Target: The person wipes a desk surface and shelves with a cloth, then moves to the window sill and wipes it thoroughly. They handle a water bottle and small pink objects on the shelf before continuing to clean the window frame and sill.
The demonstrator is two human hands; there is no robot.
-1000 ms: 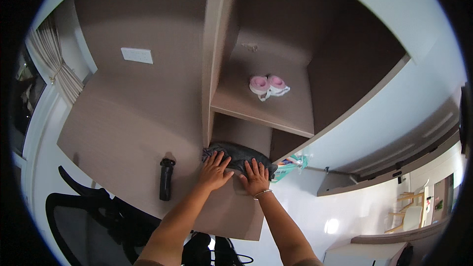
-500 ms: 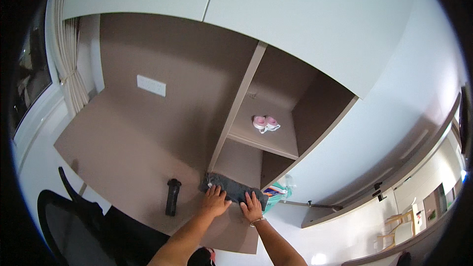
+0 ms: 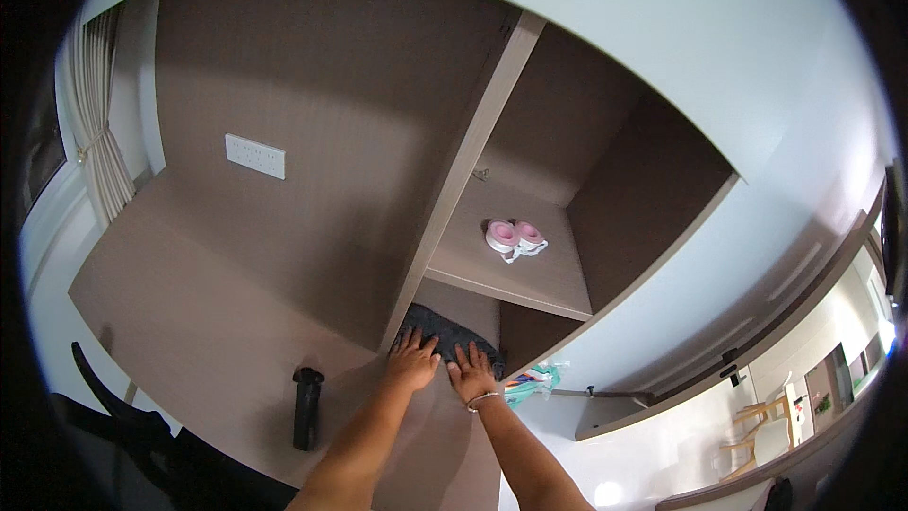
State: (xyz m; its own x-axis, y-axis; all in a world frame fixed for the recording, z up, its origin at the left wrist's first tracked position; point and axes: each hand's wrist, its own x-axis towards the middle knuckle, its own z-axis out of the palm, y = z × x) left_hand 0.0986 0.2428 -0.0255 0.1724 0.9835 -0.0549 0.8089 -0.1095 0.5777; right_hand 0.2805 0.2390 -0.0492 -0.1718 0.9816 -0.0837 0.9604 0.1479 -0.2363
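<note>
So we've got both hands flat on a dark grey folded cloth (image 3: 445, 331) that sits in the lower cubby of the shelf unit, right where the desk surface (image 3: 189, 322) runs in under the shelf, at the back right corner of that surface. Our left hand (image 3: 412, 362) is pressing on the near left part of the cloth with its fingers (image 3: 409, 339) spread out, not pinching anything, just palm down. Our right hand (image 3: 471, 378) is just beside it, touching or nearly touching the left one, fingers also fanned out flat on the cloth, and there's a thin bracelet (image 3: 480, 401) on that wrist. The far end of the cloth goes back into the shadow of the cubby, so we can't tell how deep it reaches. Up on the shelf (image 3: 530, 274) above the cubby there's a little pink and white thing (image 3: 515, 237) that looks like two round pads or cups, sitting near the middle. Left of our arms, a black bottle-shaped thing (image 3: 305, 408) lies toward the front edge of the surface, well apart from the cloth. Some teal and pink packaging (image 3: 534, 383) pokes out just to the right of the cubby's side panel. A white outlet plate (image 3: 254, 155) is on the back wall, and a curtain (image 3: 99, 147) hangs at the far left.
</note>
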